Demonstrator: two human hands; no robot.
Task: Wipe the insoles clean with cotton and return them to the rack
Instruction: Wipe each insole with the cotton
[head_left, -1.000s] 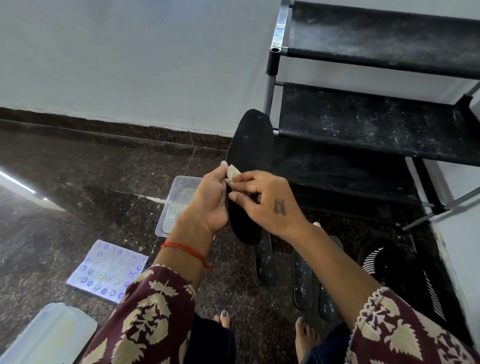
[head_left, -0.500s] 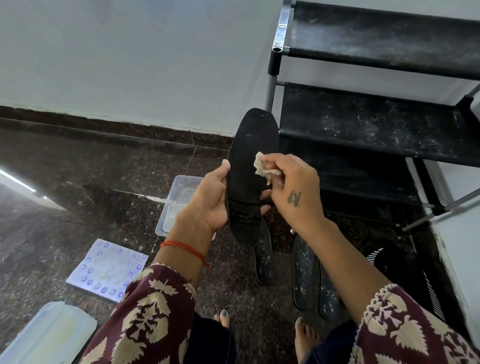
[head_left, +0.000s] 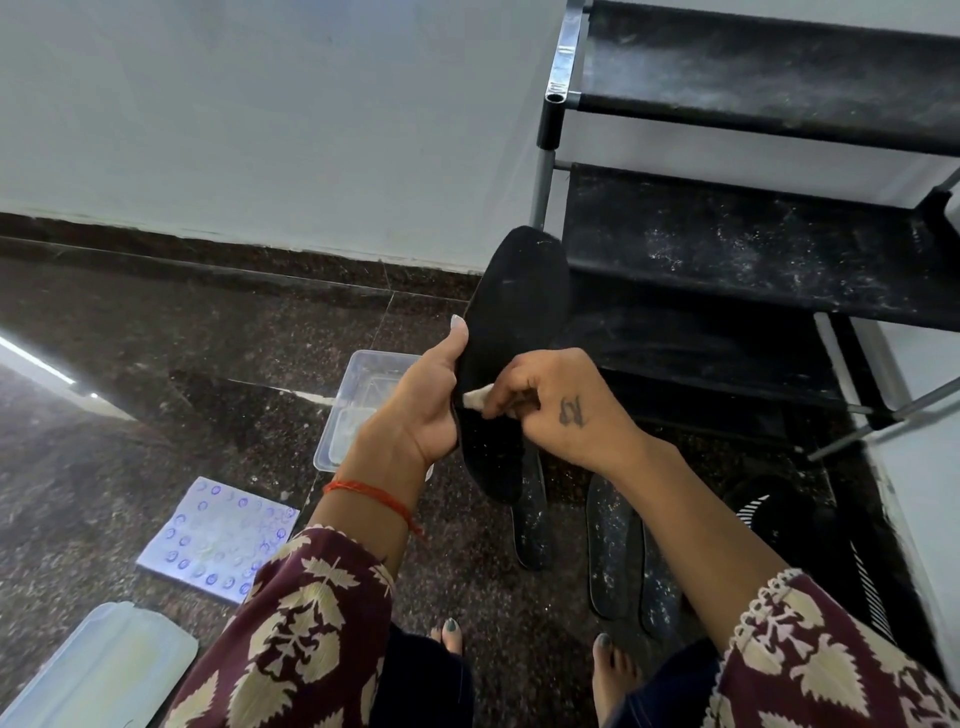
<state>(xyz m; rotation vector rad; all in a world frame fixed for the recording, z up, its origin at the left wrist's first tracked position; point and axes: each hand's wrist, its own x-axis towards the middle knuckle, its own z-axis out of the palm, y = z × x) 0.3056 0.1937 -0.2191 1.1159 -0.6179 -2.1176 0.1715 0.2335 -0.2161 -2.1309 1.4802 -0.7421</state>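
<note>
So the left hand (head_left: 421, 410) has the black insole (head_left: 511, 332) gripped along its edge, thumb up the side and fingers wrapped behind it, holding it upright just in front of the rack's (head_left: 753, 249) lower left corner. The right hand (head_left: 550, 405) has its fingers pinched tight on a little wad of cotton (head_left: 475, 399) and is pressing it against the insole's face, about halfway down, right beside the left palm.

The rack's black shelves look pretty dusty, whitish specks all over. On the floor (head_left: 156, 364) just in front of the rack there are more insoles (head_left: 613, 545) lying flat, also speckled, partly under the right forearm. Left of the rack, behind the left hand, sits a clear plastic tub (head_left: 358, 395). Further out from the rack that way is a blue-patterned sheet (head_left: 218, 540), and past that a pale plastic lid (head_left: 98, 670) at the frame's corner.
</note>
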